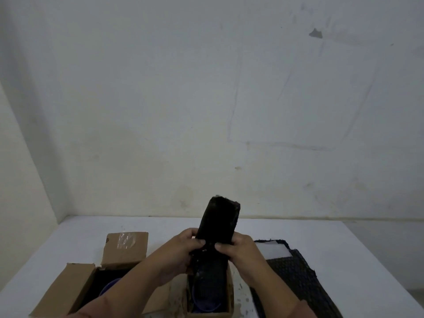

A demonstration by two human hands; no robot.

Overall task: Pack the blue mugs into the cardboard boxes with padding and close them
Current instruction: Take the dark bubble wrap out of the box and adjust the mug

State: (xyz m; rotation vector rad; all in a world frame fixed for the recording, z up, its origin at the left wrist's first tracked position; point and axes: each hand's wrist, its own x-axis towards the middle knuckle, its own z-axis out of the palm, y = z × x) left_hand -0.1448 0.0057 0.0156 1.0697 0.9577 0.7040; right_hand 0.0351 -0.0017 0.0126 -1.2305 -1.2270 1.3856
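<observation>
Both hands hold a long strip of black padding (220,221) upright over the middle cardboard box (230,292). My left hand (183,246) grips its left edge and my right hand (238,249) its right edge, thumbs on the front. The strip's lower end reaches down into that box, where the rim of a blue mug (207,307) shows. A second open cardboard box (75,281) stands at the left with black lining and another blue mug (110,286) inside, partly hidden by my left forearm.
Sheets of dark bubble padding (296,278) lie on the white table (75,228) at the right, with a white sheet (273,250) on them. The left box's flaps (126,246) stand open. A white wall rises behind the table's far edge.
</observation>
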